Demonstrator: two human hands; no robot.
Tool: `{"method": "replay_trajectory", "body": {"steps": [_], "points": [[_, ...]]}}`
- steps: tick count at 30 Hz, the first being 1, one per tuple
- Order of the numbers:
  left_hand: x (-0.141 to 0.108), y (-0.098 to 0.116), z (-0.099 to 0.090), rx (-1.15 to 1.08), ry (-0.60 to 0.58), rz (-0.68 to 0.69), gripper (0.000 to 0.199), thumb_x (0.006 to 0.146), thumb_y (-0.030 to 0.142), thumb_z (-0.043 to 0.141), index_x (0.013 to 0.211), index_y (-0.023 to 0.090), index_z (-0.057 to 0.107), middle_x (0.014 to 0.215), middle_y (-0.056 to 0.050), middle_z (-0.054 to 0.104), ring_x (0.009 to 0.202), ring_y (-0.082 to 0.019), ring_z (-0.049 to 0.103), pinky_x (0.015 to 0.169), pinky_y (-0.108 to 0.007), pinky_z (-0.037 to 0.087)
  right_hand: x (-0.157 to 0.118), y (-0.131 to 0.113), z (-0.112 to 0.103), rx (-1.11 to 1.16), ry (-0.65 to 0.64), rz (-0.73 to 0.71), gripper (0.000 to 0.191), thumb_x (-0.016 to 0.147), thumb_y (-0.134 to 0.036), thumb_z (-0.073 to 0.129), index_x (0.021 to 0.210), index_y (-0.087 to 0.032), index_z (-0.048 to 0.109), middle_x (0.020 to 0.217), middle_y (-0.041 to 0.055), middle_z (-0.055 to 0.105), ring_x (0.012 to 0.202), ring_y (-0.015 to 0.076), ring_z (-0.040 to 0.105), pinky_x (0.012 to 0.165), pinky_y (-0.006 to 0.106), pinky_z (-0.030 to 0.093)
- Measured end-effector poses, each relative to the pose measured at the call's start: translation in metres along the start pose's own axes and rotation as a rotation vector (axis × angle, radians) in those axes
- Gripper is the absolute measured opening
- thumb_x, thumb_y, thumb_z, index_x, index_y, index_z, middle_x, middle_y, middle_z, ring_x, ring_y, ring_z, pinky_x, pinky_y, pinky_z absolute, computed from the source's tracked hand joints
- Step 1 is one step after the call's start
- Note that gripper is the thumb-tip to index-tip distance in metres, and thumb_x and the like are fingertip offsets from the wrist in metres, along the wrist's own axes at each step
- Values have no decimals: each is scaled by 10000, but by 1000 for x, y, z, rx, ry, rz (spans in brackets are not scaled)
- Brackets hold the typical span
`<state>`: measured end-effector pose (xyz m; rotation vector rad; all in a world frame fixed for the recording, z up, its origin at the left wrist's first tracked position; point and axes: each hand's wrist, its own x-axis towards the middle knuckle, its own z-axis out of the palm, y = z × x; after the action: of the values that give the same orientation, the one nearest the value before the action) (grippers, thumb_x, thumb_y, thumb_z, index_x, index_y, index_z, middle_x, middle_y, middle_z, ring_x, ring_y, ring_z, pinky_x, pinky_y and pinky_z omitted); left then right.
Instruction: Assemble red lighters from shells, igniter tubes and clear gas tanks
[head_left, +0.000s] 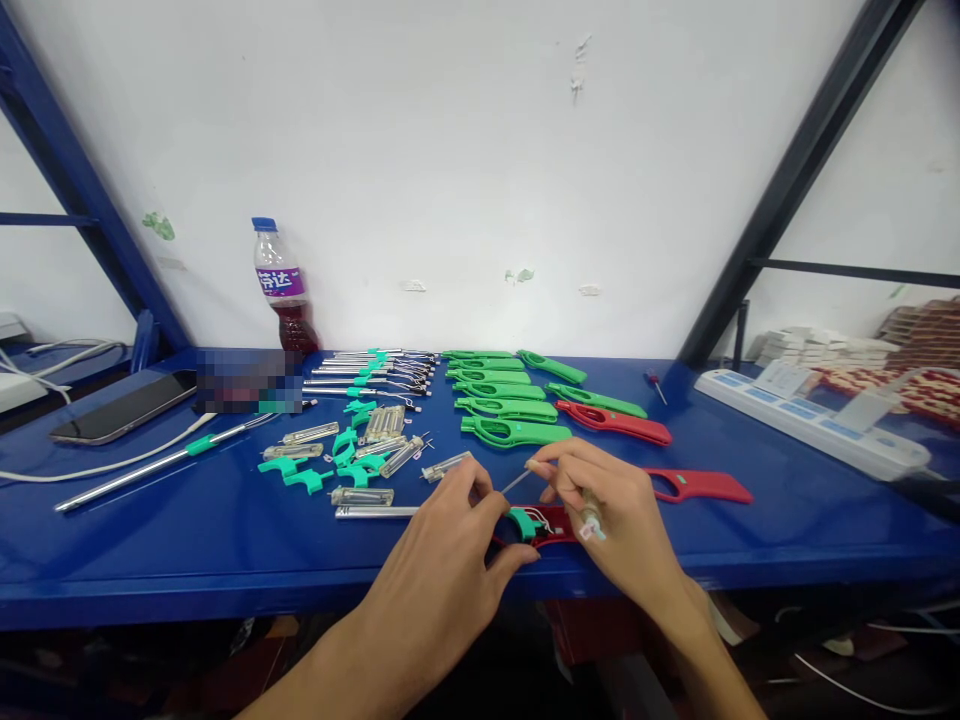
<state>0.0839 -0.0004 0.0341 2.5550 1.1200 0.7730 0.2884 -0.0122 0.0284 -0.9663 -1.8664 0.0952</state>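
Note:
My left hand point(450, 540) is closed round a red lighter shell half point(555, 523) at the table's front edge, thumb below and fingers above. A silver tube point(375, 512) extends leftward from beneath the hand. Inside the shell sit a green trigger point(523, 523) and thin white wires. My right hand point(607, 500) pinches a thin pale rod point(517, 482) slanting down toward the left fingertips; its far end meets them. A small clear piece with a pinkish tip point(591, 518) shows between the curled right fingers, probably a fuel tank, partly hidden.
Green shell halves point(514, 432) and red ones point(705, 486) lie behind and right. To the left are clear fuel tanks point(364, 497), loose green triggers point(307, 480) and silver tubes point(367, 370). A bottle point(281, 285), phone point(124, 408), screwdriver point(656, 385) and power strip point(810, 425) stand farther out.

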Motion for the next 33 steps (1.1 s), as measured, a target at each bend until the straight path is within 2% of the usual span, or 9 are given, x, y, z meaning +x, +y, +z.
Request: {"method": "replay_trajectory", "body": {"steps": [9,13,15,17,19,23,30,32,33], "points": [[0,-4,1,-29,33,25,186,892,247,834,995,182,694,1132,-79,615,979,-255,683,826,-401,601,1,-1,0,33,12,-4,364,936,2,503,704,-242,367,909,46,710,867,162,737,816,297,649],[0,-2,-2,-69,54,17,95,1004,287,688,992,209,634,1054,-55,651,916,-244,689,791,-398,587,1,-1,0,35,11,-3,366,969,-41,520,701,-244,373,886,47,716,860,170,738,793,291,630],[0,-2,-1,-94,77,25,72,1041,279,608,1093,229,611,1087,-55,682,952,-253,701,802,-404,586,0,-1,0,39,5,-5,365,972,-44,516,704,-245,371,892,46,722,868,170,735,781,282,615],[2,-4,2,-123,101,45,200,1048,250,586,1246,267,576,1164,-43,711,1031,-248,713,850,-397,590,0,-1,-1,38,0,-9,364,957,-26,518,709,-243,364,903,40,727,860,163,725,749,266,587],[3,-8,6,-148,120,70,296,1040,206,595,1316,304,557,1152,-7,738,1039,-223,725,879,-376,588,0,-1,-1,37,-2,-11,363,940,-3,516,715,-239,357,912,28,728,850,152,713,723,250,554],[6,-14,13,-155,169,117,330,1016,126,602,1300,295,608,1007,25,767,925,-206,735,850,-367,582,0,-1,-1,36,-11,-6,371,988,-39,529,729,-234,350,919,14,728,858,141,709,725,244,530],[5,-12,12,-122,280,187,264,1071,159,509,1251,219,692,1131,-63,780,995,-238,739,881,-393,579,-3,1,-5,5,85,58,383,1049,-117,524,745,-242,328,954,7,742,953,146,748,820,247,546],[5,-12,12,-125,302,194,246,1067,157,525,1216,228,707,1106,-47,785,995,-236,742,883,-393,572,-4,2,-6,-23,119,110,378,1074,-173,515,757,-252,325,895,8,725,941,158,754,786,247,540],[5,-12,11,-129,314,196,230,1064,158,539,1192,234,713,1092,-35,787,998,-236,743,893,-397,566,-4,2,-6,-47,127,141,373,1082,-211,523,766,-257,330,837,-2,701,873,157,747,733,244,523]]}}
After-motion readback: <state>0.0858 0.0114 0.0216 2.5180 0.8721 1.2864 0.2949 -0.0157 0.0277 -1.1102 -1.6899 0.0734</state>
